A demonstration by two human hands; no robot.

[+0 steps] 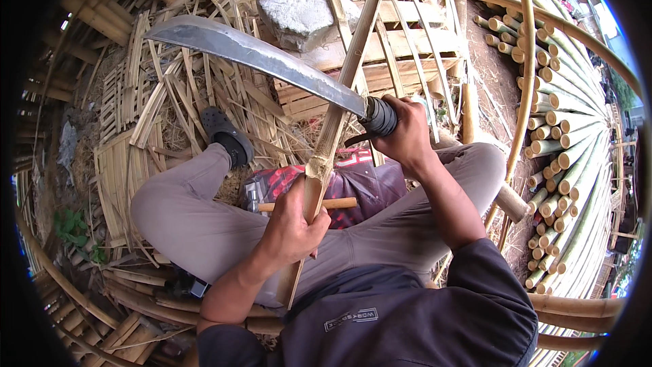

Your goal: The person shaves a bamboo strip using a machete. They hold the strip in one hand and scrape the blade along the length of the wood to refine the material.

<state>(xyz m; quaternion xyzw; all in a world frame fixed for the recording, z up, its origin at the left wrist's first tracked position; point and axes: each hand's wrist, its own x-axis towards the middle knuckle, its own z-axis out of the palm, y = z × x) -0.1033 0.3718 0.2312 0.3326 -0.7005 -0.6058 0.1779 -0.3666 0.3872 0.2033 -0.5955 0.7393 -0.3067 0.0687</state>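
Note:
My left hand (293, 225) is closed round the lower part of a split bamboo strip (331, 128), which slants up and away to the right. In my right hand (407, 130) is the black-wrapped handle of a machete (258, 54). Its long grey blade reaches to the far left and crosses over the bamboo strip near the handle; whether the two touch I cannot tell. Below the blade, a hammer (339, 203) with a wooden handle lies on a dark red printed bag (367, 187) between my legs, partly hidden behind my left hand.
A grey stone block (305, 13) rests at the far side near a low slatted wooden platform (401, 71). Split bamboo pieces (180, 95) litter the ground at left. Stacked bamboo poles (564, 143) fill the right side, and a curved pole (526, 61) stands before them.

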